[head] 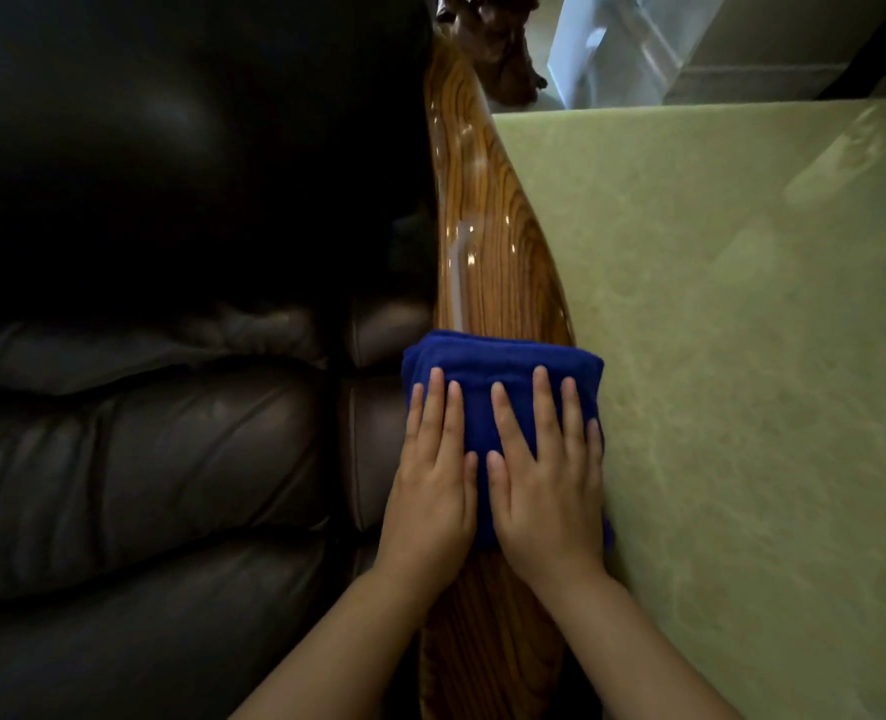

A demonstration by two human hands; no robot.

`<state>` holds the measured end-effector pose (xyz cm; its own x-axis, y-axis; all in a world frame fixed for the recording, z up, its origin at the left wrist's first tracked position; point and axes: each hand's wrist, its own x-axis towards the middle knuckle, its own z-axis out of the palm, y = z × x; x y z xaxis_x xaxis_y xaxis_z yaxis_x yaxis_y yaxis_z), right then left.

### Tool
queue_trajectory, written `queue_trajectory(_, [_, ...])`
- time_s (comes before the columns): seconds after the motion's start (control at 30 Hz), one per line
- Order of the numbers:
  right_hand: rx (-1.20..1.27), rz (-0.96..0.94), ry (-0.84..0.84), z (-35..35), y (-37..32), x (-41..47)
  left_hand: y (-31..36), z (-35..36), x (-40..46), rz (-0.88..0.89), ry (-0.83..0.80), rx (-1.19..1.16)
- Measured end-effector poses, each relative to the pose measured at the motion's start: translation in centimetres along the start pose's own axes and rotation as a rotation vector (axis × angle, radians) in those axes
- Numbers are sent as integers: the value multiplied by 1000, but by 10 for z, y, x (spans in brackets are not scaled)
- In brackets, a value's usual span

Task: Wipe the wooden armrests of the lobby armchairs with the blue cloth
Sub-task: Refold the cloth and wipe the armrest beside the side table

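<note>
A glossy wooden armrest (487, 236) with strong grain runs from the bottom centre up to a carved dark end at the top. A folded blue cloth (503, 363) lies across it at mid-height. My left hand (433, 485) and my right hand (547, 491) both press flat on the cloth, side by side, fingers pointing away from me. The cloth wraps over the armrest's right edge under my right hand. The part of the armrest under the cloth and hands is hidden.
A dark brown leather armchair seat and back (160, 407) fills the left side. A pale green polished tabletop (742, 356) lies directly to the right of the armrest. A carved dark wood ornament (493, 39) stands at the armrest's far end.
</note>
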<state>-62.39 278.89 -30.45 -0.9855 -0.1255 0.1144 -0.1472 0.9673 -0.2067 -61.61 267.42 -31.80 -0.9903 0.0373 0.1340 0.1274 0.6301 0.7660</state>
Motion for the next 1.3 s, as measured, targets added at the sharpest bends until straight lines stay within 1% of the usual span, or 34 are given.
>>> queue_trajectory(0.2, [0, -2, -75, -22, -4, 74, 7, -13, 72, -22, 6, -56])
queue_trajectory(0.4, [63, -18, -97, -27, -1, 143, 6, -20, 146, 2, 23, -7])
queue_trajectory(0.43, [85, -21, -105, -28, -1, 157, 6, -22, 161, 3, 1, 35])
queue_trajectory(0.5, [140, -25, -159, -34, 1, 179, 6, -32, 184, -49, -93, 157])
queue_trajectory(0.53, [185, -42, -193, -38, 5, 185, 5, -38, 189, -67, -142, 181])
queue_trajectory(0.67, [384, -140, -288, -51, 29, 179, -4, -60, 192, 1, -335, 92])
queue_trajectory(0.73, [390, -159, -309, -48, 32, 179, -3, -63, 197, -14, -415, 132])
queue_trajectory(0.8, [397, -143, -320, -46, 29, 195, 0, -63, 216, -45, -446, 183])
queue_trajectory(0.97, [460, -92, -350, -45, 24, 256, 8, -69, 274, -142, -437, 237])
queue_trajectory(1.1, [500, -41, -355, -43, 23, 290, 9, -73, 299, -153, -339, 264])
queue_trajectory(1.2, [478, -20, -292, -47, 24, 296, 13, -71, 299, -128, -227, 311])
queue_trajectory(1.3, [387, -6, -187, -54, 22, 286, 16, -67, 286, -110, -140, 320])
